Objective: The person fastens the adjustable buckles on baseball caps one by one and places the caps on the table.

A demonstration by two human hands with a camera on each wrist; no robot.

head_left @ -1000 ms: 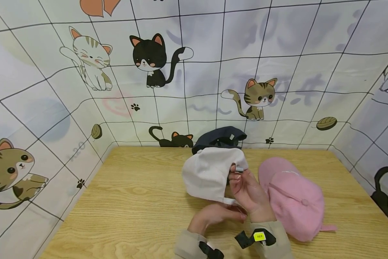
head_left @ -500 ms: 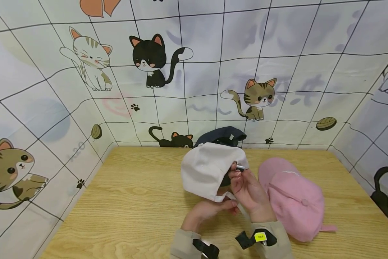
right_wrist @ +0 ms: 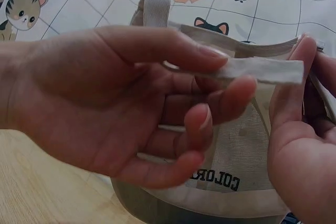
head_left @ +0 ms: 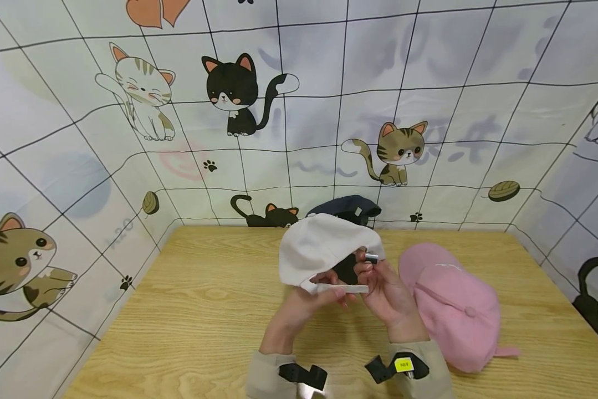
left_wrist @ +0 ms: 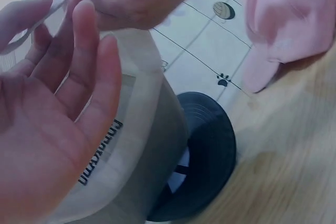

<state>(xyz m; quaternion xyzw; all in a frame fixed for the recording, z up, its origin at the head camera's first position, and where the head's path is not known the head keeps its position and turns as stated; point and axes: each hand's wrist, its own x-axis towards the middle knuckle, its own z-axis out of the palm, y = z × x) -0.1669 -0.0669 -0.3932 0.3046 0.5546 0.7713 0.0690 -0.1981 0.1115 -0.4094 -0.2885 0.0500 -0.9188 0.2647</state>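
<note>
A white baseball cap is held up over the table, its back opening turned towards me. My left hand pinches the cap's fabric strap between thumb and fingers; in the right wrist view the strap's loose end sticks out past them. My right hand pinches a small silver metal buckle at the other side of the opening. Printed lettering shows inside the cap. Part of my right hand is cut off in the right wrist view.
A pink cap lies on the wooden table right beside my right forearm. Behind the white cap, a navy cap rests at the table's back edge. A cat-patterned cloth wall encloses the table.
My left hand has moved up and left, bringing the strap from below into the opening's front. The white cap has tipped, showing more of its inside. My right hand keeps the buckle nearly still.
</note>
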